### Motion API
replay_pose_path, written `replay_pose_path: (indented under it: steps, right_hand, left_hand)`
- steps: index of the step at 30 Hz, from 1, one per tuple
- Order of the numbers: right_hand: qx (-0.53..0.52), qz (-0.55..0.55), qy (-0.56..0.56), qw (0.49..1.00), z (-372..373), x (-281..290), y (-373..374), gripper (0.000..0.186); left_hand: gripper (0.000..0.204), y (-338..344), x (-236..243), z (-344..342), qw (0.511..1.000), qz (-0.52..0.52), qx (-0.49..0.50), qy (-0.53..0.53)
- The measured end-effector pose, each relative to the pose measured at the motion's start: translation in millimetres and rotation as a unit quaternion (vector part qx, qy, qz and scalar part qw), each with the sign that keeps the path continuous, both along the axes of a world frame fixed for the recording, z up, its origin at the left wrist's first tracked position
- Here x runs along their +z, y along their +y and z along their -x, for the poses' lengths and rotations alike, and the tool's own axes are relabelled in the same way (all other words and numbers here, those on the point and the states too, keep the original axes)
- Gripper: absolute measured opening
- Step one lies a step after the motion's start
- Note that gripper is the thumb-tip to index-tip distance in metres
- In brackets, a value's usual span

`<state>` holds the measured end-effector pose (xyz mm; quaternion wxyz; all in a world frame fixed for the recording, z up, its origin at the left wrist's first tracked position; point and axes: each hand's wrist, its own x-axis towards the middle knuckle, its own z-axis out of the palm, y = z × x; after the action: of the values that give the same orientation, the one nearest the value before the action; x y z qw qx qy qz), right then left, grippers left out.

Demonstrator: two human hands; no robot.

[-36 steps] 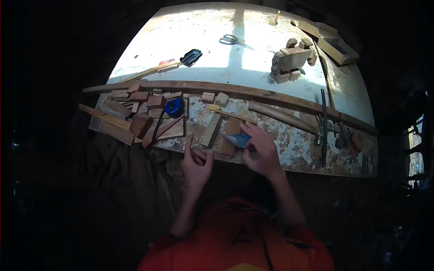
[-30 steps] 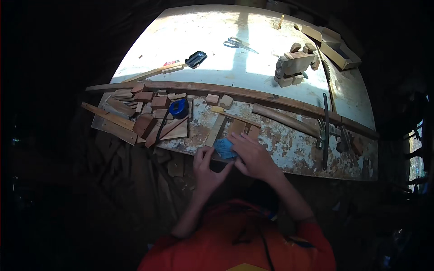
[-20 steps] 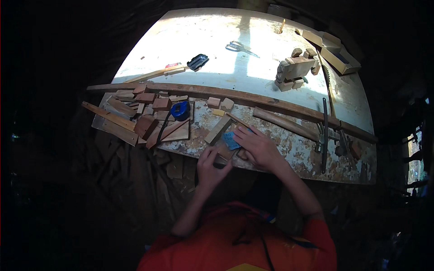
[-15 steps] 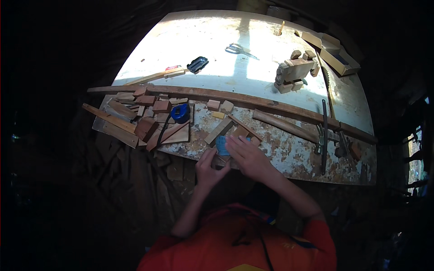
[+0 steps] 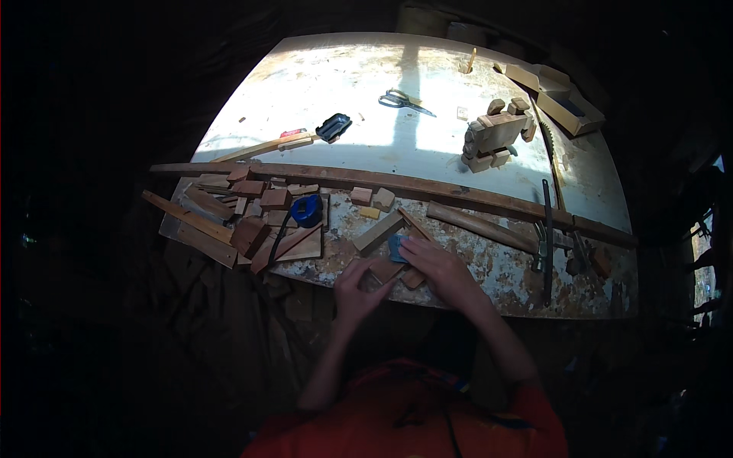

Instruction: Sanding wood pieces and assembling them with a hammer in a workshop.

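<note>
Near the front edge of the workbench, my left hand (image 5: 357, 296) grips a small flat brown wood piece (image 5: 386, 270) between thumb and fingers. Over it, my right hand (image 5: 443, 273) holds a blue sheet that looks like sandpaper (image 5: 396, 248), its fingers pressed on the sheet. How the right fingertips wrap the sheet is partly hidden. A pale wood block (image 5: 378, 232) and a thin reddish strip (image 5: 416, 223) lie just beyond the hands. Another small wood piece (image 5: 413, 278) sits under my right hand.
Wood offcuts (image 5: 248, 221) and a blue tape measure (image 5: 307, 211) crowd the left. A long wooden bar (image 5: 336, 176) crosses the bench (image 5: 305, 84). On the right lie a hammer (image 5: 481, 226) and a dark metal bar (image 5: 547, 248). Scissors (image 5: 405, 102), a wooden assembly (image 5: 496, 133) and a cardboard box (image 5: 565, 107) are farther back.
My right hand has shifted slightly right and down, drawing the blue sheet along. More of the brown wood piece now shows. The whole view has tilted a little.
</note>
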<state>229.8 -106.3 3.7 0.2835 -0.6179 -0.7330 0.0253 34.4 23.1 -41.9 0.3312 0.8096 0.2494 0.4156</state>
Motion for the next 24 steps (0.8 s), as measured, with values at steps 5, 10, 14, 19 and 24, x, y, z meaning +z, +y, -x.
replay_pose_path:
  steps: [5,10,14,19,24]
  right_hand:
    - [0.031,-0.035,-0.029,0.998,46,-12,-5,0.057]
    - [-0.053,0.008,-0.004,0.999,17,-4,-1,0.060]
    - [-0.068,0.024,-0.023,0.997,31,-10,-9,0.063]
    - [-0.085,0.061,0.061,0.993,-18,-3,-1,0.059]
    - [0.024,-0.007,-0.006,1.000,30,-6,-4,0.055]
  left_hand:
    - [0.047,0,-9,-3,1.000,0.004,-0.010,0.004]
    - [0.046,-5,-5,-2,1.000,0.003,0.015,0.010]
    - [0.051,2,-16,5,0.999,0.025,-0.024,0.012]
    - [0.053,-2,-12,3,0.998,0.044,-0.002,0.048]
    - [0.054,2,-22,4,0.996,0.079,-0.029,-0.008]
